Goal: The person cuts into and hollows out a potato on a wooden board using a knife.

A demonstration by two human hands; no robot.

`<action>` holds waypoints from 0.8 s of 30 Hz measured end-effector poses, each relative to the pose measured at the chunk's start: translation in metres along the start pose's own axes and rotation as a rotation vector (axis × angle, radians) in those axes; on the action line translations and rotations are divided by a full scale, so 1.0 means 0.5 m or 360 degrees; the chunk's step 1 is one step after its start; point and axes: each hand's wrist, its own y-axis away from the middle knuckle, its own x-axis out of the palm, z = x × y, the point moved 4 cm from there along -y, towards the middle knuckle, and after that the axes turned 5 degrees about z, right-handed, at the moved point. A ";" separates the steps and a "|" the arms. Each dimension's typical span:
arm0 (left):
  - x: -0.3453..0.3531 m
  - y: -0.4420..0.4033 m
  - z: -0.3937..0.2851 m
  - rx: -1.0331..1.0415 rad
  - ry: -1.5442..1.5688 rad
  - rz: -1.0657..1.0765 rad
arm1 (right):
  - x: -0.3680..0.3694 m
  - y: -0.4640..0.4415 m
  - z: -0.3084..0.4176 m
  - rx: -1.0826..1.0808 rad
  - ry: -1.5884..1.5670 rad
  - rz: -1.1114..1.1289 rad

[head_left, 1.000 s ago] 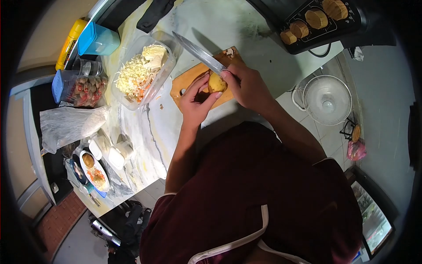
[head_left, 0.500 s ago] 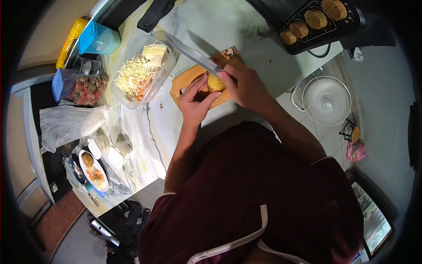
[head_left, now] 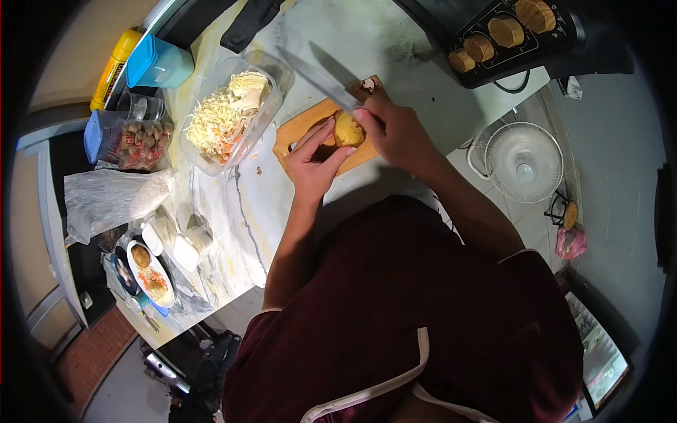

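My left hand (head_left: pixel 314 162) is closed round a yellow, partly brown potato (head_left: pixel 348 131) over a wooden cutting board (head_left: pixel 293 130). In my right hand (head_left: pixel 389 130) is a large knife (head_left: pixel 319 79), its blade pointing up and to the left, above the board. My right fingers are wrapped round its handle, close to the potato's upper right side. A small pale scrap (head_left: pixel 368 84) lies at the board's top corner. Left of the board stands a clear plastic container (head_left: pixel 271 106) with shredded pale and orange food and a larger pale piece.
A black appliance with wooden knobs (head_left: pixel 506 31) is at the upper right. Along the left are a blue-lidded box (head_left: pixel 166 67), a jar (head_left: pixel 113 141), a plastic bag (head_left: pixel 106 201) and an oval plate (head_left: pixel 167 299). A white strainer (head_left: pixel 525 161) is at the right.
The knife blade has swung left and then back right with my right hand, which has shifted slightly. My left hand stays round the potato, and more of its yellow surface shows.
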 end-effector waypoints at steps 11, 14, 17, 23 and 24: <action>-0.003 0.001 -0.009 0.0123 -0.0200 0.0065 | -0.003 -0.004 0.024 -0.0248 0.0093 0.0132; -0.001 0.003 -0.013 0.0126 -0.0238 0.0073 | -0.008 -0.014 0.008 -0.0012 0.0165 0.0101; -0.003 0.000 -0.007 0.0138 -0.0215 0.0081 | -0.006 -0.012 0.002 -0.0026 -0.0099 0.0100; -0.001 0.000 -0.015 0.0100 -0.0208 0.0080 | -0.004 -0.016 -0.016 0.0023 -0.0004 0.0066; -0.001 -0.001 -0.012 0.0115 -0.0193 0.0088 | -0.004 -0.014 -0.013 0.0021 -0.0003 0.0063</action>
